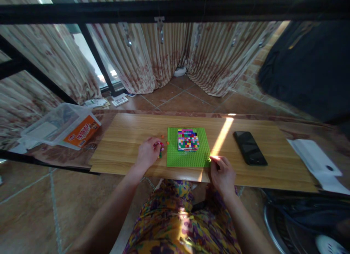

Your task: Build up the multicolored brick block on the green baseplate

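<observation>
A green studded baseplate (173,157) lies on the wooden board, bearing a block built from many small multicoloured toy bricks (188,141). Left of the plate, my left hand (148,152) has its fingers closed on a few small toy bricks (160,146), pink, red and green among them. Several loose orange bricks (167,142) lie between that hand and the plate. At the plate's near right corner, my right hand (222,172) is closed in a pinch. Sunlight falls on its fingertips, and whatever is between them is too small to make out.
A black phone (250,148) lies right of the plate. Farther right is a white flat box (317,159). A clear plastic tub (64,122) with an orange label stands at the left. A dark metal bar (175,10) crosses above, before striped curtains (144,57).
</observation>
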Demonstrator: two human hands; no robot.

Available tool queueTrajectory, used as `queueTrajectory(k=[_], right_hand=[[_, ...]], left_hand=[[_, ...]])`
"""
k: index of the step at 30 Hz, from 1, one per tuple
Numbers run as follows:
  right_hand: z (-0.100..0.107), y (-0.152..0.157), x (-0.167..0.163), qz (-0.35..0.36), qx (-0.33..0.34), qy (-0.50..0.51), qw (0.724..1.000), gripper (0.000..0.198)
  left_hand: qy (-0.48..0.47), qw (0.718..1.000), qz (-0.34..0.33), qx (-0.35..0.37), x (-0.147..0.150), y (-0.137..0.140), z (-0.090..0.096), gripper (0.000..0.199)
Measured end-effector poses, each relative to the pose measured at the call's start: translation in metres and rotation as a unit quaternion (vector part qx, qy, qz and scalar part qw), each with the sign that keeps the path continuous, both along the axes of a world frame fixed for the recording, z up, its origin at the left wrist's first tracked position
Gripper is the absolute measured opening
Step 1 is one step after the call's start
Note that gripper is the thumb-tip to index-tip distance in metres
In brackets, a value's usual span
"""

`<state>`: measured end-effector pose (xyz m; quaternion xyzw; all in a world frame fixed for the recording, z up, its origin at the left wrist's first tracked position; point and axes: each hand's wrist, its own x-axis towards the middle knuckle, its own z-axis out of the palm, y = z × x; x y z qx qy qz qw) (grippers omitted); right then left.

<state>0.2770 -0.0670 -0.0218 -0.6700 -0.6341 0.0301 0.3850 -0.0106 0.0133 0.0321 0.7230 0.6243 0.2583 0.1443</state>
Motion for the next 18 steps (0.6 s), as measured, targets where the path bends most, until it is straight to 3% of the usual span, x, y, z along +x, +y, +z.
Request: queueTrajectory(k=[9,14,18], right_hand=[[0.005,-0.001,-0.002,0.003,-0.006,0.007,1.000,0.023],[0.006,-0.001,-0.003,0.002,-0.001,0.003,1.000,0.022],[0.006,-0.001,-0.003,-0.002,-0.002,-0.003,1.000,0.022]], left_hand=[[0.125,0.990,-0.069,0.009,0.031,0.011,0.002,0.016],[0.127,0.989,-0.071,0.012,0.032,0.012,0.007,0.015],[0.062,0.995,-0.075,0.018,0.036,-0.002,0.012,0.016]])
